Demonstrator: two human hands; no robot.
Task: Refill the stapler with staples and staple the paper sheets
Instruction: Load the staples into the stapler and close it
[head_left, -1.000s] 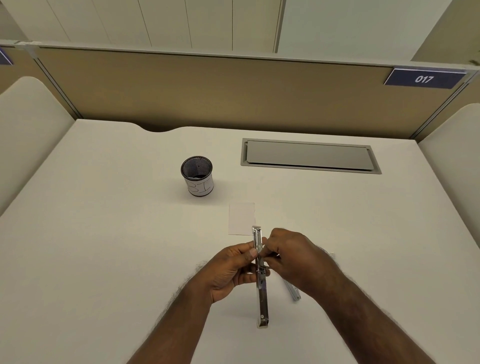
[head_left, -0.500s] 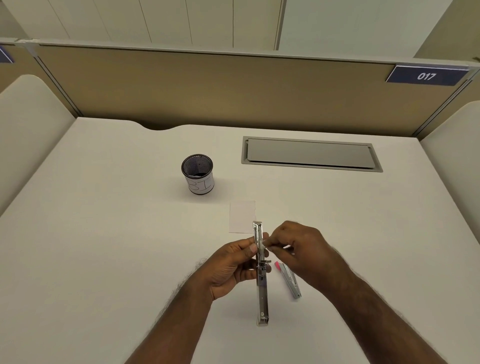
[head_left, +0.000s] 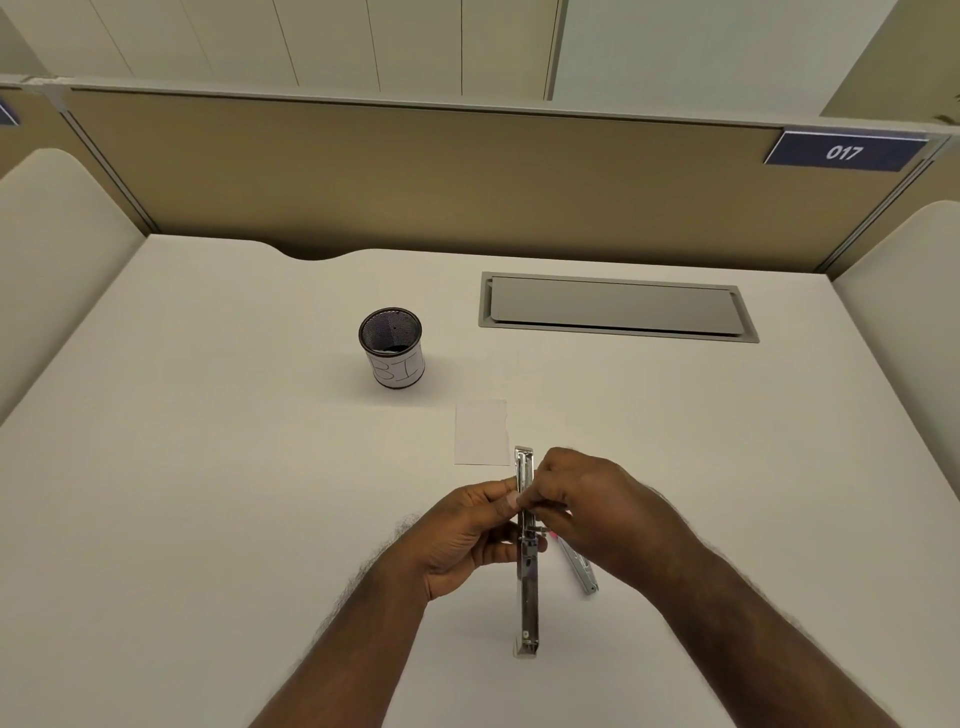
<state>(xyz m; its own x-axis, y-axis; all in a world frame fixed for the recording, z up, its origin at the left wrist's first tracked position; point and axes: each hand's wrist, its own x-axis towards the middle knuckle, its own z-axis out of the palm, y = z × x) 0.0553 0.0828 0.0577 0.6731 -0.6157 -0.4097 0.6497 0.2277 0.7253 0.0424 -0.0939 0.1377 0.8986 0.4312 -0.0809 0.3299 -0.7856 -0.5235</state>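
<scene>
The stapler (head_left: 527, 571), opened out flat, is held low over the near middle of the worktop (head_left: 208, 493). Its long axis runs straight away from the person: the far tip points toward the paper sheets (head_left: 481, 432), the near end toward the body, apparently resting on or just above the surface. The left hand (head_left: 470, 535) grips the channel from its left side, thumb on the rail. The right hand (head_left: 587, 506) has its fingers (head_left: 530, 501) pinched narrow at the rail, presumably on a strip of staples, though the strip itself is too small to make out.

To load well, the left hand should keep the channel level and steady while the right lowers the strip legs-down, square to the rail, and slides it toward the far tip without tilting.

A slim silver part with a pink tip (head_left: 579, 566) lies on the worktop just right of the stapler, half hidden. Farther off stand a mesh pen cup (head_left: 392, 353) and a recessed cable hatch (head_left: 615, 306).
</scene>
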